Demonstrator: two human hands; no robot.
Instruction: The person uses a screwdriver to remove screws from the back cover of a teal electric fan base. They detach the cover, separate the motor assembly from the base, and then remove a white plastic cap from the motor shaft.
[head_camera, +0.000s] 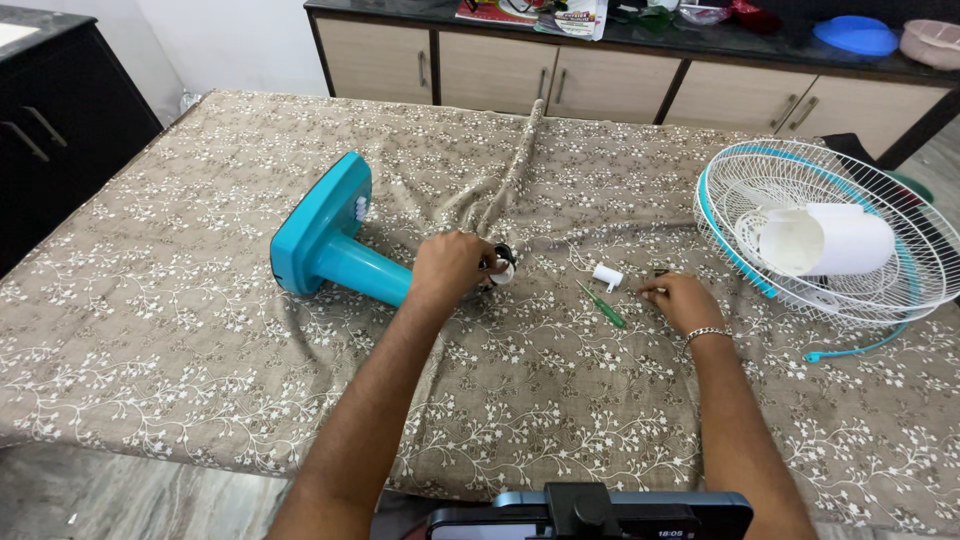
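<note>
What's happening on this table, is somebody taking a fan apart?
A person works on a dismantled fan on a floral tablecloth. The left hand grips the top of the teal fan stand, which lies on its side. The right hand rests on the cloth beside a green screwdriver and a small white part. The fan guard lies to the right.

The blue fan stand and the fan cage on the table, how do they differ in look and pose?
The fan stand is solid teal plastic, while the fan cage is open white wire with a teal rim. The stand lies tipped on its side, its square base on edge; the cage lies flat, holding a white motor housing. The left hand grips the stand's pole end; no hand touches the cage. Both rest on the patterned tablecloth.
</note>
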